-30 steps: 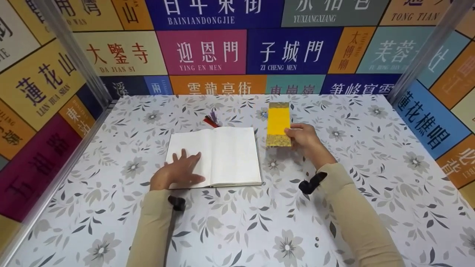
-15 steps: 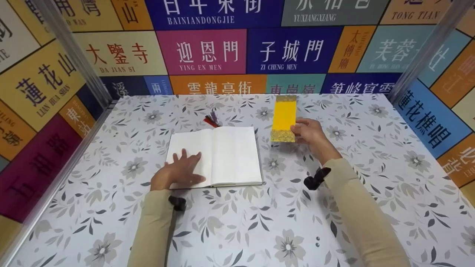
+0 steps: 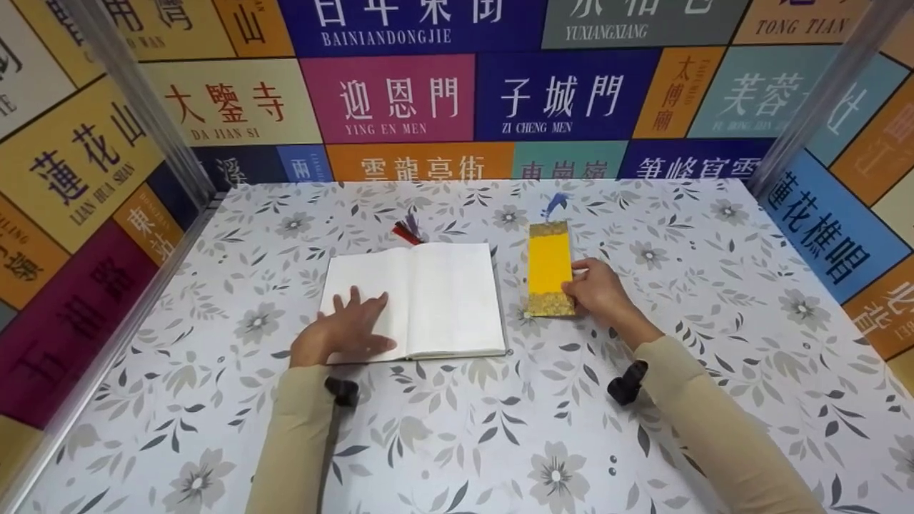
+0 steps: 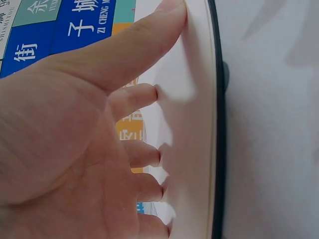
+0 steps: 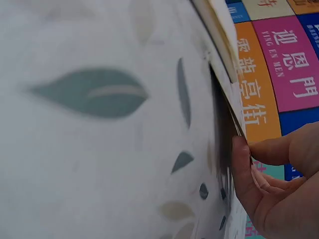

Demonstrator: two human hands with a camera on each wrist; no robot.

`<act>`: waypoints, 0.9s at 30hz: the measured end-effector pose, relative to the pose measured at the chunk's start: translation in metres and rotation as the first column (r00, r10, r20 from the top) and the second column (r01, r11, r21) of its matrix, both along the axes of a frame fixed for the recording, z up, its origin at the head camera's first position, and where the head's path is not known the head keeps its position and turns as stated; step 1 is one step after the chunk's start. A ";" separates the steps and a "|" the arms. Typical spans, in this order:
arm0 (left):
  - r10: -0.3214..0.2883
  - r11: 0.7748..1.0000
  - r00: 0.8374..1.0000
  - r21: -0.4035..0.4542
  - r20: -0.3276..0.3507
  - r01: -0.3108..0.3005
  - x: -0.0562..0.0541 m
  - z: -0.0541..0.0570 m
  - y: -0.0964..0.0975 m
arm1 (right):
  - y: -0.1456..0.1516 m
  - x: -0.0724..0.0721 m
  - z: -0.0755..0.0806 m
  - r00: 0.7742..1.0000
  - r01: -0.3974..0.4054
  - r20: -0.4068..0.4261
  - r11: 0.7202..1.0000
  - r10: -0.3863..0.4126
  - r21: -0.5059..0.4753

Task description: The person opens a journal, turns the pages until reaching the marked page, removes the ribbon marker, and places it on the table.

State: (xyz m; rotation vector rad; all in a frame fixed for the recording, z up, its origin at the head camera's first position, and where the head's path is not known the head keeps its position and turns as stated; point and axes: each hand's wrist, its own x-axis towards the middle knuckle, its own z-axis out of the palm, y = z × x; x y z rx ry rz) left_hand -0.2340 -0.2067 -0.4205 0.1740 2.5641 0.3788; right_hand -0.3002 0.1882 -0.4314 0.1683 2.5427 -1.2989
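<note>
An open book [image 3: 457, 303] with blank white pages lies on the table. My left hand [image 3: 343, 330] rests on its left page with the fingers spread; in the left wrist view the fingertips [image 4: 152, 154] and thumb press on the paper. To the right of the book, my right hand [image 3: 600, 291] pinches the right edge of a yellow bookmark [image 3: 550, 264] between thumb and fingers. Patterned gold bands cross both of its ends, and a blue tassel [image 3: 553, 205] trails from the far one. The right wrist view shows the bookmark [image 5: 230, 107] edge-on, close over the tabletop.
Red, dark and purple tassels [image 3: 407, 230] stick out past the book's far edge. A white cloth [image 3: 428, 442] with grey flowers and leaves covers the table. Behind and at both sides stand walls of coloured sign panels [image 3: 389, 100].
My right hand with the bookmark went right and away from me, then came back toward me and lower. The blue tassel now shows at its far end. My left hand stayed in place.
</note>
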 end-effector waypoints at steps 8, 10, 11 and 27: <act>-0.007 1.000 1.000 0.021 -0.001 0.007 0.000 0.002 0.001 | 0.006 0.005 0.006 0.994 -0.107 -0.009 0.972 0.112 0.209; 0.002 1.000 1.000 0.029 0.007 -0.002 0.000 0.001 0.000 | 0.005 0.005 0.005 0.992 -0.122 0.011 0.967 0.123 0.225; 0.005 0.999 1.000 0.032 0.009 -0.005 0.000 0.002 0.000 | 0.005 0.004 0.005 0.992 -0.122 0.022 0.964 0.121 0.235; 0.010 1.000 1.000 0.030 0.001 -0.010 0.003 0.000 -0.001 | -0.010 0.012 0.006 0.994 -0.057 -0.058 0.912 0.088 0.407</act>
